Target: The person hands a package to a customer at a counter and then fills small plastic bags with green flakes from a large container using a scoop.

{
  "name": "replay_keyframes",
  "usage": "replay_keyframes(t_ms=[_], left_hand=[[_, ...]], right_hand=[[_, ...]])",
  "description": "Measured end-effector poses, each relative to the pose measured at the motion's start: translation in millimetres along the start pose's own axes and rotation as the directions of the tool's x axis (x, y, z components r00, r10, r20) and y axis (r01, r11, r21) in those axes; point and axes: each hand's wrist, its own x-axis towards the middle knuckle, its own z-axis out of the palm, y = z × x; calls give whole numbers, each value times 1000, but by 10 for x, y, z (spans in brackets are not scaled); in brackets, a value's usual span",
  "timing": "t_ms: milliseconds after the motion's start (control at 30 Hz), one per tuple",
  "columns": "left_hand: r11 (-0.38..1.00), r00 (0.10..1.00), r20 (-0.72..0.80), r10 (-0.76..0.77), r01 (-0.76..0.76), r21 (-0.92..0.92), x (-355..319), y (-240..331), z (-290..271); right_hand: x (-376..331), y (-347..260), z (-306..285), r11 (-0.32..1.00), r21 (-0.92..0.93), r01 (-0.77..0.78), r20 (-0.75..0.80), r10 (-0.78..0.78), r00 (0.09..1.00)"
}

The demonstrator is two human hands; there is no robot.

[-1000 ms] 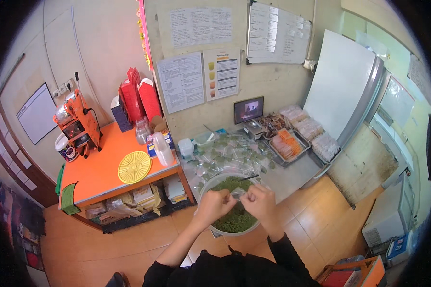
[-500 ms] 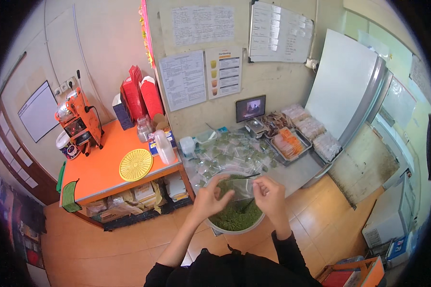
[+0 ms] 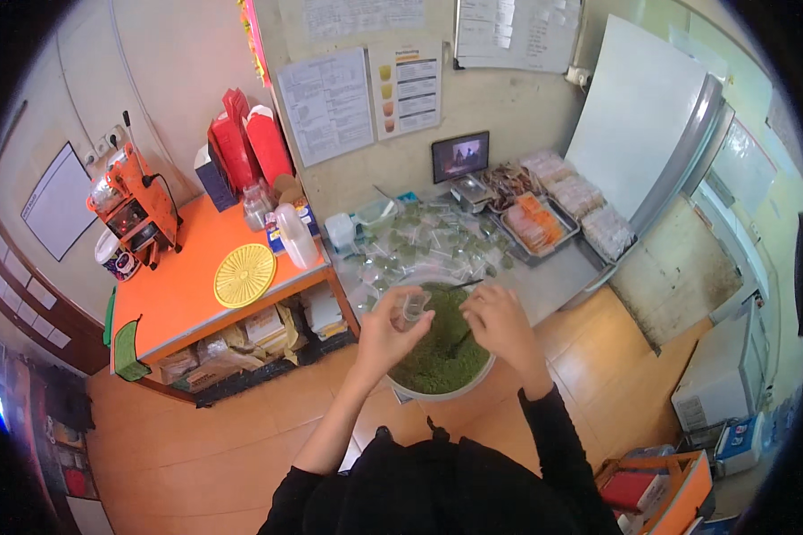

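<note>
Your left hand pinches a small clear bag by its top, holding it over the big bowl of green leaves so anything that spills would drop back in. Your right hand hovers just beside it above the bowl, fingers curled; whether that grip pinches anything you cannot tell. The bowl sits at the near edge of the grey counter, with filled bags crowding the surface behind. Open room lies to your right, over the bare counter; the orange table stands close on your left.
</note>
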Motion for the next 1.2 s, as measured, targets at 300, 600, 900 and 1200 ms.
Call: replay_keyframes(t_ms=[300, 600, 900, 1200], left_hand=[[996, 995, 44, -91, 90, 20, 5, -15, -59], [989, 989, 21, -148, 148, 21, -42, -78, -99], [981, 982, 64, -178, 173, 87, -2, -147, -123], [979, 979, 148, -140, 114, 171, 59, -313, -37]], right_hand=[[-139, 198, 528, 865, -384, 323, 481, -111, 869], [-75, 265, 170, 932, -254, 257, 398, -142, 906], [-191, 376, 290, 998, -38, 53, 356, -36, 934], [-114, 364, 163, 998, -10, -55, 143, 56, 988]])
